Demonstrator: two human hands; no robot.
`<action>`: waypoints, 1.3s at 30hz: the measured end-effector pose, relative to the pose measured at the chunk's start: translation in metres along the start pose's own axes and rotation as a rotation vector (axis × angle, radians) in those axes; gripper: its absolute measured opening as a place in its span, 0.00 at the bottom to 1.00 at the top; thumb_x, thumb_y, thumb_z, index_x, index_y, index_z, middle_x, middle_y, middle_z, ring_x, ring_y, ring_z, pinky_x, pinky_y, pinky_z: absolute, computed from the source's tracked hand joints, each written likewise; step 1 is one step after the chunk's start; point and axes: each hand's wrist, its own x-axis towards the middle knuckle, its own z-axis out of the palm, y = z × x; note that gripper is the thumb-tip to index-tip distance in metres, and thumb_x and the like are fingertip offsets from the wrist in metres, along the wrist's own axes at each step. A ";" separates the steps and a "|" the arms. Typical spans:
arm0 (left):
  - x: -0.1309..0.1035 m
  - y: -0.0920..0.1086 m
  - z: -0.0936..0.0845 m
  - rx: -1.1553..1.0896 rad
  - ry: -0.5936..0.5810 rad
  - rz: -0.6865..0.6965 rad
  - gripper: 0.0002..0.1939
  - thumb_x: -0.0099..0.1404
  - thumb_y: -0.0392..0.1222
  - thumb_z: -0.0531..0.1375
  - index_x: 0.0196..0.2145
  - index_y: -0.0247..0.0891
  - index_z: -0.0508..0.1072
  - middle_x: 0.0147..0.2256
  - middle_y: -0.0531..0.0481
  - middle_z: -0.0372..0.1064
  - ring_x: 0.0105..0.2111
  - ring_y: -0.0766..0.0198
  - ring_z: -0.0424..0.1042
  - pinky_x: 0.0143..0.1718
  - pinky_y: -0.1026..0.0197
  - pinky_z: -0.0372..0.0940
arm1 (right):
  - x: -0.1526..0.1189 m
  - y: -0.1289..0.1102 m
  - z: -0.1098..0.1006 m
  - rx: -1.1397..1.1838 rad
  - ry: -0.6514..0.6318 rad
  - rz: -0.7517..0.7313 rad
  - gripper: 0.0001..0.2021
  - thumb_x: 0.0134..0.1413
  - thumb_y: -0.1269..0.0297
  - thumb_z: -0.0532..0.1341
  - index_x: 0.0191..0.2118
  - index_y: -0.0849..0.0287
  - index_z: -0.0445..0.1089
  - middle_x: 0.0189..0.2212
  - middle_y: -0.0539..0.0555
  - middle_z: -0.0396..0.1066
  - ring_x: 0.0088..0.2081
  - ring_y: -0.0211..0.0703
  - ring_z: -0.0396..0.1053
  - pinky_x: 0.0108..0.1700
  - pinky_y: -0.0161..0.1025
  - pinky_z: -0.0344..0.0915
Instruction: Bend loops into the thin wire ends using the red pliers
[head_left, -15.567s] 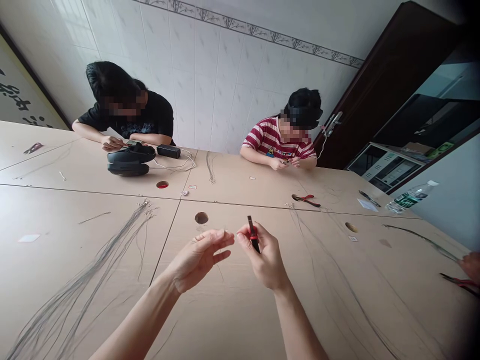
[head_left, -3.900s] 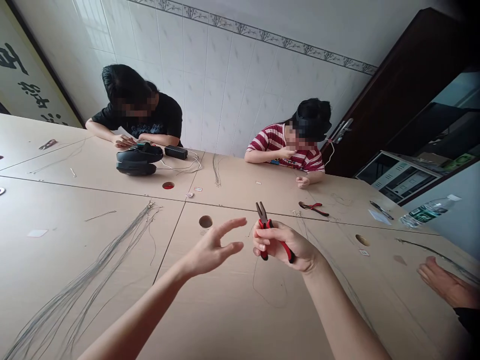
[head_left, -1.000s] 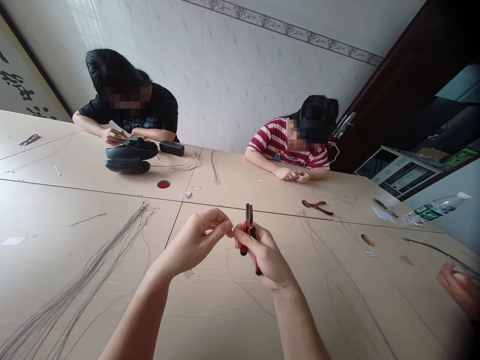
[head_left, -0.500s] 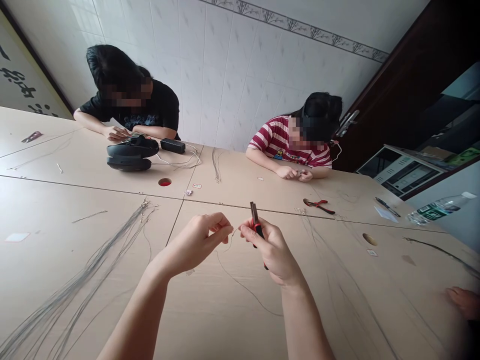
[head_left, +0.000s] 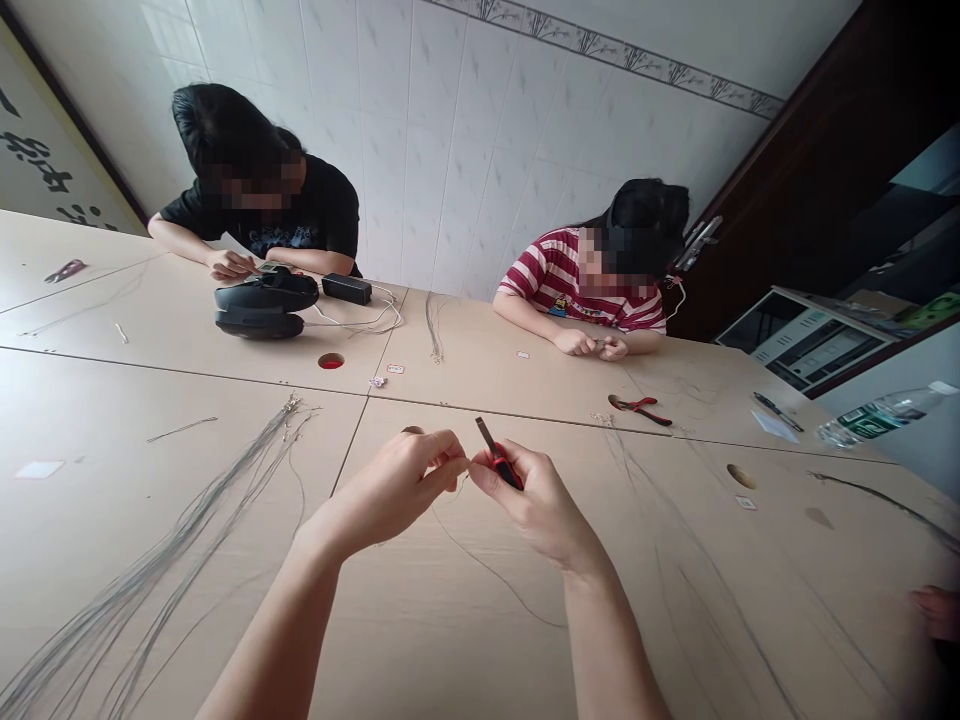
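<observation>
My right hand (head_left: 534,500) is closed around red-handled pliers (head_left: 496,458), nose pointing to 11 o'clock, above the table (head_left: 225,600). My left hand (head_left: 401,485) pinches a thin wire (head_left: 487,572) just beside them; it trails toward 5 o'clock. The bottle (head_left: 877,420) label at 3 o'clock is unreadable.

Beige table (head_left: 187,380): wire bundle (head_left: 187,530), spare pliers (head_left: 637,407), water bottle (head_left: 877,420), headset (head_left: 259,305).
</observation>
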 end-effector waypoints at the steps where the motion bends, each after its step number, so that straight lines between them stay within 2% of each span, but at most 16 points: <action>1: 0.000 0.000 0.000 0.002 -0.002 0.000 0.15 0.68 0.46 0.53 0.24 0.41 0.68 0.22 0.53 0.64 0.20 0.65 0.57 0.19 0.64 0.51 | 0.000 0.000 0.000 0.000 -0.007 0.002 0.12 0.59 0.54 0.61 0.31 0.57 0.66 0.24 0.46 0.55 0.27 0.37 0.49 0.30 0.37 0.48; 7: 0.002 -0.006 0.003 -0.024 -0.010 -0.021 0.16 0.69 0.49 0.52 0.27 0.41 0.70 0.24 0.54 0.66 0.19 0.67 0.55 0.20 0.64 0.51 | 0.001 -0.001 0.002 0.012 -0.015 0.006 0.11 0.60 0.55 0.60 0.31 0.57 0.67 0.25 0.47 0.56 0.27 0.37 0.49 0.32 0.38 0.49; 9: 0.004 -0.007 0.003 -0.065 0.036 -0.008 0.15 0.70 0.51 0.52 0.32 0.41 0.72 0.28 0.52 0.70 0.23 0.65 0.61 0.23 0.63 0.55 | 0.001 -0.002 0.002 0.051 0.030 -0.024 0.11 0.60 0.56 0.60 0.31 0.57 0.67 0.25 0.47 0.55 0.28 0.38 0.51 0.32 0.38 0.50; 12: 0.007 -0.007 0.001 -0.160 0.077 0.028 0.16 0.70 0.53 0.52 0.38 0.40 0.74 0.35 0.50 0.74 0.31 0.62 0.68 0.31 0.62 0.61 | 0.001 -0.004 0.004 0.144 0.166 -0.087 0.12 0.59 0.56 0.61 0.29 0.57 0.65 0.25 0.47 0.57 0.29 0.38 0.53 0.34 0.38 0.52; 15: 0.009 -0.004 0.001 -0.326 -0.009 0.074 0.15 0.70 0.51 0.54 0.41 0.38 0.74 0.41 0.47 0.75 0.40 0.60 0.72 0.40 0.60 0.65 | 0.001 -0.007 0.005 0.226 0.269 -0.120 0.12 0.57 0.56 0.62 0.29 0.57 0.66 0.25 0.48 0.61 0.30 0.39 0.56 0.34 0.38 0.54; 18: 0.009 0.001 0.007 -0.544 -0.092 0.103 0.10 0.69 0.45 0.57 0.41 0.38 0.74 0.41 0.47 0.75 0.45 0.60 0.73 0.47 0.59 0.66 | -0.001 -0.009 0.007 0.274 0.299 -0.131 0.12 0.56 0.55 0.62 0.28 0.56 0.67 0.23 0.48 0.62 0.28 0.38 0.56 0.33 0.38 0.54; 21: 0.009 0.005 0.013 -0.680 -0.085 0.075 0.07 0.66 0.41 0.59 0.39 0.36 0.74 0.38 0.47 0.76 0.42 0.60 0.74 0.46 0.59 0.67 | -0.001 -0.010 0.008 0.318 0.288 -0.150 0.11 0.57 0.55 0.62 0.29 0.56 0.67 0.22 0.47 0.62 0.27 0.38 0.57 0.34 0.38 0.55; 25: 0.009 0.007 0.017 -0.710 -0.039 0.051 0.05 0.65 0.40 0.60 0.34 0.35 0.73 0.33 0.48 0.75 0.38 0.61 0.74 0.44 0.58 0.67 | -0.002 -0.010 0.010 0.343 0.286 -0.170 0.11 0.57 0.56 0.62 0.29 0.56 0.68 0.21 0.47 0.63 0.27 0.39 0.61 0.34 0.39 0.57; 31: 0.007 0.008 0.017 -0.676 -0.015 0.044 0.07 0.66 0.41 0.59 0.32 0.36 0.72 0.31 0.50 0.75 0.36 0.63 0.72 0.42 0.60 0.65 | -0.001 -0.010 0.012 0.359 0.268 -0.209 0.11 0.58 0.56 0.62 0.29 0.56 0.68 0.21 0.47 0.65 0.28 0.39 0.62 0.35 0.38 0.59; 36: 0.008 0.008 0.017 -0.625 0.029 0.032 0.11 0.67 0.45 0.57 0.30 0.37 0.71 0.30 0.50 0.75 0.35 0.63 0.72 0.42 0.59 0.64 | -0.002 -0.013 0.014 0.284 0.284 -0.196 0.13 0.58 0.53 0.62 0.28 0.56 0.67 0.20 0.47 0.63 0.25 0.39 0.61 0.32 0.39 0.59; 39: 0.008 0.007 0.016 -0.560 0.048 0.009 0.11 0.67 0.46 0.56 0.30 0.37 0.70 0.29 0.50 0.74 0.34 0.62 0.72 0.40 0.59 0.64 | -0.003 -0.011 0.010 0.233 0.293 -0.191 0.13 0.58 0.51 0.62 0.31 0.56 0.69 0.24 0.49 0.66 0.28 0.40 0.63 0.34 0.39 0.60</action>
